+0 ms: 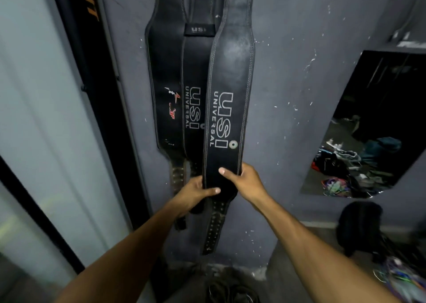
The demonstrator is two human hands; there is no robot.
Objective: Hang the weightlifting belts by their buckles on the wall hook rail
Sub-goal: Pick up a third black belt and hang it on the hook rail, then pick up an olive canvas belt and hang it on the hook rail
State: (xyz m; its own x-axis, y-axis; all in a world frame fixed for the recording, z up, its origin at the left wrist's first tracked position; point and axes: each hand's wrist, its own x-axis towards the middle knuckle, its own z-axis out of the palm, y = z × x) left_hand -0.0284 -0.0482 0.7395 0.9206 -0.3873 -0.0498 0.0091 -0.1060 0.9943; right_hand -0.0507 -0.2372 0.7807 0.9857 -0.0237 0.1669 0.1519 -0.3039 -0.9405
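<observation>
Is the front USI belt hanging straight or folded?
Hanging straight: the front USI belt runs flat down the wall, both hands gripping its lower part. Its buckle is out of view.

Grey wall [288, 76], scuffed with white flecks, carries three black belts hanging side by side, overlapping: left belt [161, 72], middle belt [193, 72], right belt [230, 72] in front. Floor [288, 256] below: dark cord coil [230, 291], black bag [359, 226].
</observation>
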